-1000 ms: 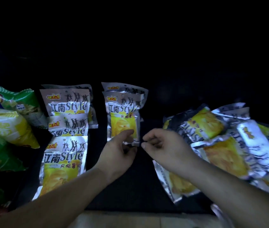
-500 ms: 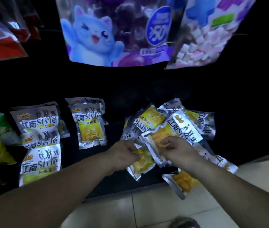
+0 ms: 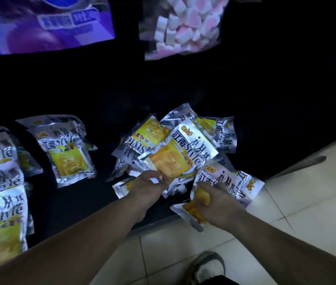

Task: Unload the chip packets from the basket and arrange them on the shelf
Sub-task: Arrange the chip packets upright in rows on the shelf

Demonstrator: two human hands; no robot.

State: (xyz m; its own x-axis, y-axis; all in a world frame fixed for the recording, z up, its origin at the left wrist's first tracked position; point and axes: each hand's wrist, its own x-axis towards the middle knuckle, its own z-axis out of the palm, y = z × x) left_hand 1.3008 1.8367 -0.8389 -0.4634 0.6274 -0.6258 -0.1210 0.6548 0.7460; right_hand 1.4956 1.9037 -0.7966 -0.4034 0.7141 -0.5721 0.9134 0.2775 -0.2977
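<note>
Both your hands have dropped lower on the loose heap of chip packets [image 3: 175, 149] at the dark shelf [image 3: 85, 202] edge since half a second ago. Your left hand [image 3: 145, 188] pinches the top packet [image 3: 180, 156]; your right hand [image 3: 214, 204] grips a lower packet [image 3: 224, 182], fingers closed. Arranged packets [image 3: 66, 155] lie left, one row cut off. No basket shows.

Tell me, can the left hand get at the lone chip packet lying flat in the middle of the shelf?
Probably yes. The lone packet lies flat with bare dark shelf between it and the left hand, though those fingers are now gripping a pile packet.
</note>
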